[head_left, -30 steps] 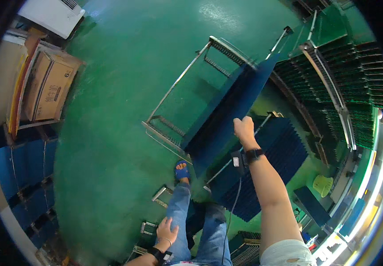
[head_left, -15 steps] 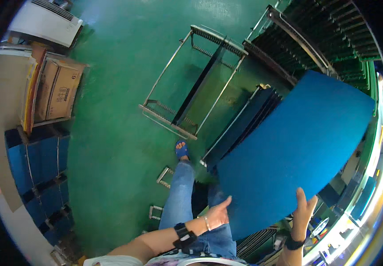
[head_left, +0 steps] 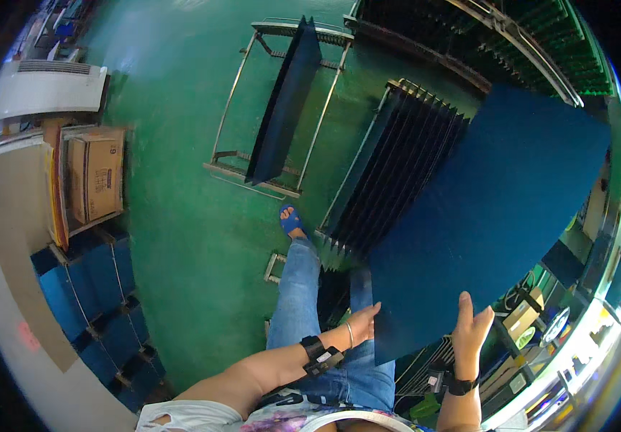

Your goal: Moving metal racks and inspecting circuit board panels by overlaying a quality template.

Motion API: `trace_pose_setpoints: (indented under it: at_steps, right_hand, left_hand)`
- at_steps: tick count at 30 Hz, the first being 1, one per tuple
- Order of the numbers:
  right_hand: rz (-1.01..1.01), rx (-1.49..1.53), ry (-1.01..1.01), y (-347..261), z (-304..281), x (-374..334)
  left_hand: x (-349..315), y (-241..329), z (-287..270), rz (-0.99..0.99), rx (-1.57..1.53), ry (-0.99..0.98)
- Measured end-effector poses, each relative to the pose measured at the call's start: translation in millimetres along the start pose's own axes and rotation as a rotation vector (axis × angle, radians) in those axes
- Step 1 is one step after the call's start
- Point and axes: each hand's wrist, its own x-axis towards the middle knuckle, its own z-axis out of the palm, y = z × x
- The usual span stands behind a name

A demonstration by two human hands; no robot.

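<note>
My left hand (head_left: 359, 325) and right hand (head_left: 472, 331) hold a blue panel (head_left: 487, 209); it partly blocks the filled rack (head_left: 354, 157); second rack (head_left: 228, 173) ahead; cardboard box (head_left: 97, 180) off left.

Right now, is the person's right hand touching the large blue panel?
Touching. The head view shows the right hand at the near edge of the large blue panel, its thumb laid over the panel's face.

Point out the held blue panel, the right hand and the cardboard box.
Blue panel (head_left: 483, 216), head view, middle of face.
Right hand (head_left: 471, 331), head view, middle of hand.
Cardboard box (head_left: 103, 178), head view, printed side.
</note>
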Motion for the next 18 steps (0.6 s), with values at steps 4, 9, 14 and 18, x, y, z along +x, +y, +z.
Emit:
trace_pose_setpoints:
  at_steps: [4,9,14,18]
  right_hand:
    - [-0.117,-0.055,0.056,1.1,7.4,7.8]
    - [-0.234,0.004,0.014,14.2,29.2,24.3]
    - [-0.249,-0.135,-0.056,22.1,85.6,43.4]
    - [-0.225,-0.097,-0.05,64.7,124.1,58.8]
  left_hand:
    - [28.3,-3.3,-42.4,-0.064,-0.071,-0.171]
    - [45.0,2.2,-41.7,-0.179,-0.424,-0.732]
    - [78.3,23.0,-97.8,0.067,-0.109,-0.121]
    - [65.6,17.6,-67.4,-0.074,-0.175,-0.111]
